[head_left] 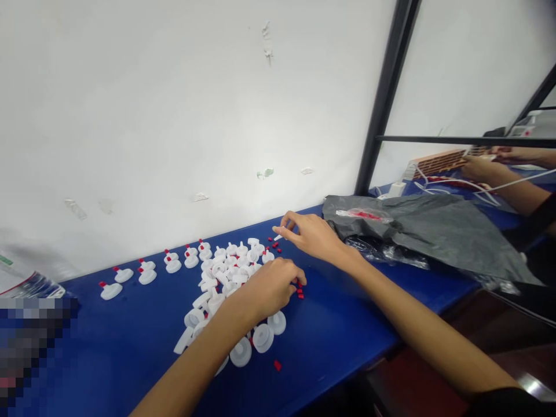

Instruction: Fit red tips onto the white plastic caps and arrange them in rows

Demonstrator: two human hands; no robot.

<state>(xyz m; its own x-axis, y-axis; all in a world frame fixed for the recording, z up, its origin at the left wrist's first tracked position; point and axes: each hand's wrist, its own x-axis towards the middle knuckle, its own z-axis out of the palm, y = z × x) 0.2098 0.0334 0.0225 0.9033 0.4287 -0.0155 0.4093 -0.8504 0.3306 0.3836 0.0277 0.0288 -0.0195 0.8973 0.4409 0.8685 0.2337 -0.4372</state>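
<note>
Left forearm (204, 356) is held over piled caps (230, 271); red bits (300, 291) are met by left hand (273, 284), grip indeterminable. White piece (278, 237) is pinched by right hand (310, 234). Red-topped caps (172, 266) are ranked apart on the table (130, 336), presumably against mixing.

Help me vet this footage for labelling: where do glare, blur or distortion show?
Head view: a bright glint near the lower-right corner; head view: the lower-left corner broken into blocks; head view: a co-worker's hand softer than the caps; head view: bag seemingly stretched toward the right.
</note>
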